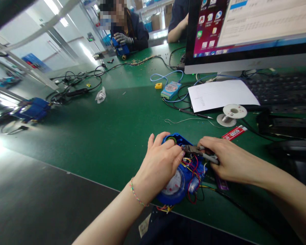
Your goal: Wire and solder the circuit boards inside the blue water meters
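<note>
A blue water meter (177,195) with a round dial lies near the table's front edge, its wiring side exposed. Red, yellow, white and black wires (193,166) spill from it. My left hand (162,158) rests over the meter, fingers bent and pinched close to the plier jaws; what they grip is hidden. Grey-handled cutting pliers (193,149) are in my right hand (220,156), which is closed round the handles. The jaws point left into the housing, right at my left fingertips.
A solder spool (232,115), a red packet (234,132), a paper sheet (220,95) and a small blue device (170,89) lie beyond my hands. A monitor (252,34) and keyboard (283,88) stand right. Across the table a gloved person (129,30) handles another blue meter (121,47).
</note>
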Demonstrator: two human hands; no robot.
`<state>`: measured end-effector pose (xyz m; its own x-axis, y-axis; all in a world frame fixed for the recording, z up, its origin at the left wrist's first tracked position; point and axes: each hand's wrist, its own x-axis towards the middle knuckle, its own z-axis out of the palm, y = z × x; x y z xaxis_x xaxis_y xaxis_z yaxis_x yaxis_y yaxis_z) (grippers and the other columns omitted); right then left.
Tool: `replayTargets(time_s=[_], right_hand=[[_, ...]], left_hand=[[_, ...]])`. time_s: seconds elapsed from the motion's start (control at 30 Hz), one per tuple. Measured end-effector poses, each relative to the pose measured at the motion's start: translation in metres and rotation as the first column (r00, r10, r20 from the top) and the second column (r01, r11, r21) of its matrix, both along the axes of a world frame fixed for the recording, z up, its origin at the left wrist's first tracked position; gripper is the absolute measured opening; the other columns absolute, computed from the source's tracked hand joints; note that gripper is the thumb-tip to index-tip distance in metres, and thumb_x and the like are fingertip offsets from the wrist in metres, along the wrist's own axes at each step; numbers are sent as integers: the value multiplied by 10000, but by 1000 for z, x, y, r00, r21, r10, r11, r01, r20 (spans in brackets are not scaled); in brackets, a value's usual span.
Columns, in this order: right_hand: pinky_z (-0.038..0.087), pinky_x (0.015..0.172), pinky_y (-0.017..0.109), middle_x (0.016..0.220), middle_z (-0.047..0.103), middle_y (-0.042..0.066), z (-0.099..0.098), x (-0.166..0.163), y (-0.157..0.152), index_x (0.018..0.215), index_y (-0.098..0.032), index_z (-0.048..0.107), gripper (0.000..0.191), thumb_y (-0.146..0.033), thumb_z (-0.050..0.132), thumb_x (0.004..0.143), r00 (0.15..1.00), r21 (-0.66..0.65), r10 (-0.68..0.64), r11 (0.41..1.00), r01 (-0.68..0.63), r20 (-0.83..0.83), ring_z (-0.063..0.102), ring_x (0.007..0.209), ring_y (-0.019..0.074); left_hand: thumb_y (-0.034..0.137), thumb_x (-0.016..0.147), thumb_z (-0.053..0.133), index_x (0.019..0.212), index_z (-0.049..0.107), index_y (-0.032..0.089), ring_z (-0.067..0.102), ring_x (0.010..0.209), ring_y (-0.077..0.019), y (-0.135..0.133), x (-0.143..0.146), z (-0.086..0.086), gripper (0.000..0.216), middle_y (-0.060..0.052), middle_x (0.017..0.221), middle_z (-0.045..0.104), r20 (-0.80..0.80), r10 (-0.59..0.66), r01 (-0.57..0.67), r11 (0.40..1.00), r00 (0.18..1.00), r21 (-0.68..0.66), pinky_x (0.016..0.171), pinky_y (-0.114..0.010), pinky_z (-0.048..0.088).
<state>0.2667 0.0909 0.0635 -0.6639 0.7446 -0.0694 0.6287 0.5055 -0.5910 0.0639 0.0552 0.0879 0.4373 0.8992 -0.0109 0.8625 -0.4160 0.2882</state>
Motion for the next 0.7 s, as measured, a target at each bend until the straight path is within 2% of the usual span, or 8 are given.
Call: replayTargets(time_s=[0.3,0.7], right_hand=[[329,587,245,726,512,10,0,2,1,724,-178,463,212,-1,480,610,999,4,30,1000,-30,-12,470,662,149],[295,544,237,689,507,1,-1,-1,4,683,-185,434,224,18,479,599,999,18,23,1000,-24,31,458,615,146]], left_hand=[[234,921,402,787,610,167,446,1122,-298,0,0,1,257,-52,850,608,-1,2,-2,1000,1000,-9,1007,-648,296],[232,917,407,772,615,163,445,1130,-306,1,1,1,263,-53,852,613,12,2,-2,1000,1000,-19,1008,-659,282]])
